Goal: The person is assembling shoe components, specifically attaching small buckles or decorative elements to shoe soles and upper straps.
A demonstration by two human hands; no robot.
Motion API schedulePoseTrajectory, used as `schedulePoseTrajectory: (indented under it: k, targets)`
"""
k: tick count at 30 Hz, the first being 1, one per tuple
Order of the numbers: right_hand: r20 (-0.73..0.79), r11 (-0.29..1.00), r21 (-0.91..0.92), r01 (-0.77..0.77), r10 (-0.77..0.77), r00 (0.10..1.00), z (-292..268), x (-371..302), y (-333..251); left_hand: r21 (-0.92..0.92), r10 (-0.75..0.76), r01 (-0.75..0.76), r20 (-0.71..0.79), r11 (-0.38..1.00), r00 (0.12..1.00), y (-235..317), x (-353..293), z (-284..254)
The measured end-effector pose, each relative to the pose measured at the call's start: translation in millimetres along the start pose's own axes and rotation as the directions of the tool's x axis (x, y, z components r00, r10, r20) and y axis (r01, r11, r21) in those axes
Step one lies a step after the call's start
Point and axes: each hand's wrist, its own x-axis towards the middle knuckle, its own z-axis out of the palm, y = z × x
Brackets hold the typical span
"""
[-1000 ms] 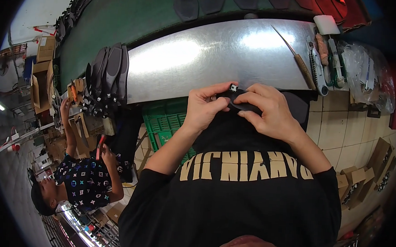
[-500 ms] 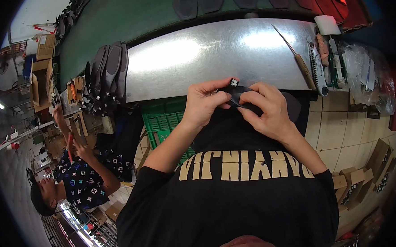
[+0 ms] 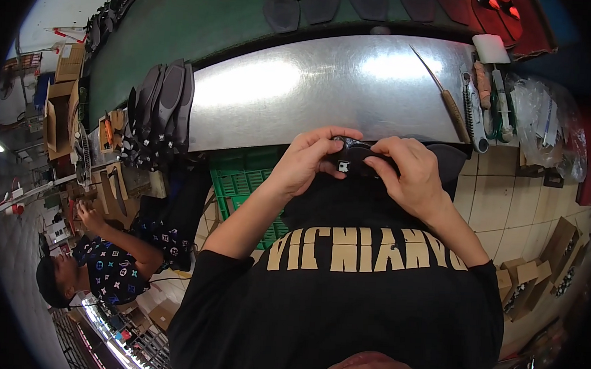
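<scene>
A dark sandal [image 3: 446,160] lies at the near edge of the metal work surface, its sole showing past my right hand. My left hand [image 3: 308,160] closes on the black strap end with thumb and fingers, beside a small black-and-white square piece [image 3: 343,166]. My right hand [image 3: 411,172] pinches the sandal's strap from the other side. The fingers hide how the strap meets the sole.
A wooden-handled awl [image 3: 452,111] lies right on the metal surface [image 3: 266,109], beside scissors and a knife-like tool. Stacked dark sandals [image 3: 169,101] stand left. A green crate [image 3: 238,188] is below. A co-worker [image 3: 114,262] sits left; soles line the green belt [image 3: 203,26].
The black-and-white piece has turned from the strap's far side to the near side. My right hand has shifted slightly right and down. The co-worker's hands have lowered.
</scene>
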Motion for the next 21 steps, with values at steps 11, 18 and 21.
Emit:
schedulePoseTrajectory:
  k: [11,18,21]
  targets:
    - [0.011,0.999,-0.043,0.011,-0.01,1.0,7.5,-4.7,8.1,0.288,0.11,-0.104,-0.006,0.952,0.994,-17.6,7.3,6.5]
    - [0.166,0.936,0.225,-0.271,0.237,0.957,4.2,-3.4,10.2,0.509,0.177,-0.146,-0.013,0.848,0.984,-11.2,6.4,10.6]
    - [0.388,0.828,0.307,-0.469,0.341,0.857,-8.9,14.9,7.8,0.567,0.265,-0.244,0.047,0.787,0.963,-8.1,5.8,1.7]
